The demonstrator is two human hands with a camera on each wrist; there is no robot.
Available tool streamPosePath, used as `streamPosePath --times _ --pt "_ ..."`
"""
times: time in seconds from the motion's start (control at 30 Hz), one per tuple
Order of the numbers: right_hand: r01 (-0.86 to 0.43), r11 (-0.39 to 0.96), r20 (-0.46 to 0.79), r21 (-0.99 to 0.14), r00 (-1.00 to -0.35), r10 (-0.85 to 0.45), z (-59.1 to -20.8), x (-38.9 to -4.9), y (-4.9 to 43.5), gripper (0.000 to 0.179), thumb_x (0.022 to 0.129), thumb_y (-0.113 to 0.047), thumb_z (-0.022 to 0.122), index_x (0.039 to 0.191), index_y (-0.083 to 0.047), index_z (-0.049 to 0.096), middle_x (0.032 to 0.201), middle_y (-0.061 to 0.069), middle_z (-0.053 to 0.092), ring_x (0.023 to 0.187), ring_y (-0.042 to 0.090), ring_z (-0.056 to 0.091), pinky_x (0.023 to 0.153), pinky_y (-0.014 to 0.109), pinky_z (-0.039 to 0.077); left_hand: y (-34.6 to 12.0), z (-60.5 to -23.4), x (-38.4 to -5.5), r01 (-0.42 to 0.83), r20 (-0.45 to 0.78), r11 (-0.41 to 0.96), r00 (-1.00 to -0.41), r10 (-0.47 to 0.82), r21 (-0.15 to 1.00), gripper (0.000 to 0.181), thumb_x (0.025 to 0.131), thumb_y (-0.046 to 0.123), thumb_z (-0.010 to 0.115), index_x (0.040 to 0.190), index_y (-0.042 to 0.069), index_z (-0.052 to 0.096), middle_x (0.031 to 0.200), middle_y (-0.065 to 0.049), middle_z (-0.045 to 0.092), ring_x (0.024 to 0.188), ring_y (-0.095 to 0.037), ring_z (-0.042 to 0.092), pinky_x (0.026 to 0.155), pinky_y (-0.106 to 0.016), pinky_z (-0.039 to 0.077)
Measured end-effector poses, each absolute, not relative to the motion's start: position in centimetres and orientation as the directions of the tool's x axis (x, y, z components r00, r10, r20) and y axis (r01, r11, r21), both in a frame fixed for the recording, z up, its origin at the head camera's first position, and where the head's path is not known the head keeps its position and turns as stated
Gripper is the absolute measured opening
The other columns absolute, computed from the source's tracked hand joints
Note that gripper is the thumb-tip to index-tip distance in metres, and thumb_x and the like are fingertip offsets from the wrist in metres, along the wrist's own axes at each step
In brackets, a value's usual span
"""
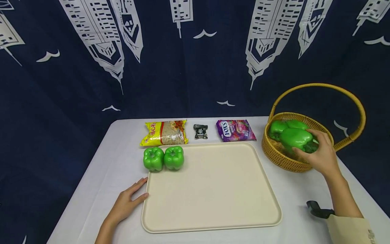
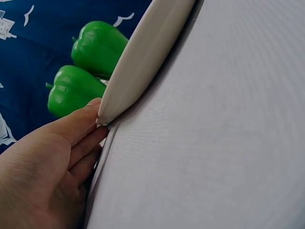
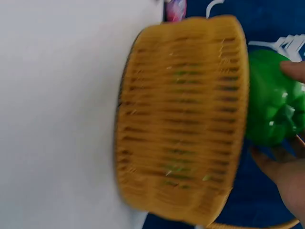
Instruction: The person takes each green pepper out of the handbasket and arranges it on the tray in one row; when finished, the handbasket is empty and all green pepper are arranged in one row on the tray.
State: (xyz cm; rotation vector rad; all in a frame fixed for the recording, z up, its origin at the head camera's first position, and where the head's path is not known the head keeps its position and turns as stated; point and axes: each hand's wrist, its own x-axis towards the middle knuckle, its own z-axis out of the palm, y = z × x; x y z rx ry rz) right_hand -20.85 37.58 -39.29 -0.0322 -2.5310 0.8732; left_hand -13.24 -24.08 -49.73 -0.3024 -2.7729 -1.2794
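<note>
My right hand [image 1: 324, 154] grips a glossy green bell pepper [image 1: 295, 137] by its stem end, at the mouth of the wicker basket [image 1: 283, 164]. More green peppers [image 1: 276, 129] lie behind it inside. In the right wrist view, fingers and thumb spread around the held pepper [image 3: 269, 102], which shows above the basket's rim. On the left, my left hand [image 1: 125, 203] touches the side edge of the beige tray [image 1: 213, 186], fingers nearly straight; the left wrist view has its fingertips at the rim. Two green bell peppers [image 1: 153, 158] [image 1: 174, 158] sit side by side at the tray's far left corner.
Behind the tray lie a yellow bag of grainy food [image 1: 166, 133], a small black packet [image 1: 200, 131] and a purple snack bag [image 1: 236, 130]. The basket's tall handle [image 1: 317, 84] arches over its opening. A dark patterned curtain [image 1: 182, 74] hangs behind the white table [image 1: 100, 176].
</note>
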Motion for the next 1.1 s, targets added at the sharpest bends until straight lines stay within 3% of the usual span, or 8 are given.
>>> streamPosePath --times 0.07,0.17,0.3,0.37,0.53,0.77,0.9,1.1 --pt "-0.18 0.786 0.449 -0.591 -0.883 0.135 -38.4 -20.6 36.5 0.08 0.073 -0.018 0.078 0.14 -0.006 0.036 0.131 0.025 0.034 0.111 0.047 0.037 0.088 0.064 0.036 -24.1 -49.7 -13.2 0.213 0.152 0.631 -0.977 0.15 0.746 0.057 0.084 0.041 0.066 0.135 0.02 0.05 0.139 -0.013 0.042 0.127 -0.04 0.035 0.102 -0.058 0.027" --pt "-0.25 0.768 0.492 -0.59 -0.865 0.097 -37.7 -20.5 35.1 0.081 0.07 -0.011 0.078 0.14 -0.008 0.036 0.128 0.022 0.039 0.109 0.038 0.041 0.09 0.037 0.042 -24.1 -49.8 -13.2 0.215 0.15 0.624 -0.976 0.156 0.752 0.057 0.084 0.04 0.065 0.135 0.02 0.049 0.139 -0.013 0.042 0.128 -0.041 0.035 0.103 -0.058 0.027" --pt "-0.321 0.749 0.53 -0.58 -0.846 0.048 -37.4 -20.7 33.6 0.085 0.066 -0.007 0.08 0.14 -0.01 0.037 0.121 0.02 0.047 0.1 0.023 0.044 0.073 0.014 0.034 -24.1 -49.8 -13.3 0.21 0.145 0.618 -0.977 0.156 0.757 0.057 0.084 0.041 0.065 0.135 0.021 0.049 0.14 -0.012 0.041 0.128 -0.04 0.034 0.104 -0.057 0.026" --pt "-0.352 0.744 0.544 -0.568 -0.839 0.018 -37.2 -20.8 32.9 0.084 0.065 -0.007 0.08 0.138 -0.01 0.04 0.121 0.021 0.048 0.099 0.023 0.045 0.074 0.021 0.037 -24.2 -49.8 -13.3 0.211 0.145 0.617 -0.977 0.156 0.758 0.057 0.084 0.041 0.065 0.135 0.021 0.049 0.14 -0.012 0.041 0.128 -0.04 0.034 0.104 -0.057 0.026" --pt "-0.422 0.72 0.556 -0.552 -0.829 -0.06 -37.0 -21.2 31.2 0.078 0.063 -0.006 0.081 0.135 -0.013 0.048 0.123 0.019 0.047 0.106 0.037 0.044 0.078 0.056 0.039 -24.1 -49.8 -13.3 0.213 0.146 0.614 -0.976 0.159 0.76 0.057 0.084 0.041 0.065 0.135 0.02 0.049 0.14 -0.012 0.041 0.128 -0.04 0.034 0.104 -0.057 0.027" --pt "-0.46 0.718 0.551 -0.522 -0.825 -0.128 -37.3 -22.1 29.0 0.086 0.066 -0.011 0.082 0.141 -0.022 0.041 0.126 0.017 0.049 0.109 0.035 0.045 0.082 0.051 0.038 -24.0 -49.8 -13.3 0.219 0.149 0.617 -0.975 0.163 0.756 0.057 0.085 0.041 0.064 0.136 0.02 0.048 0.139 -0.013 0.041 0.128 -0.04 0.034 0.103 -0.058 0.026" --pt "-0.485 0.717 0.556 -0.501 -0.815 -0.162 -37.6 -22.7 27.4 0.082 0.064 -0.017 0.085 0.136 -0.016 0.047 0.123 0.02 0.053 0.106 0.036 0.047 0.079 0.052 0.038 -24.0 -49.8 -13.3 0.217 0.148 0.621 -0.976 0.161 0.754 0.058 0.085 0.041 0.064 0.136 0.02 0.048 0.139 -0.013 0.041 0.127 -0.041 0.035 0.103 -0.058 0.027" --pt "-0.564 0.684 0.576 -0.462 -0.778 -0.251 -38.2 -23.6 24.5 0.076 0.058 -0.02 0.089 0.125 -0.006 0.057 0.119 0.012 0.052 0.105 0.029 0.049 0.079 0.047 0.043 -24.1 -49.7 -13.3 0.209 0.141 0.622 -0.978 0.157 0.755 0.057 0.085 0.04 0.065 0.135 0.02 0.049 0.139 -0.013 0.042 0.128 -0.04 0.035 0.102 -0.059 0.027"
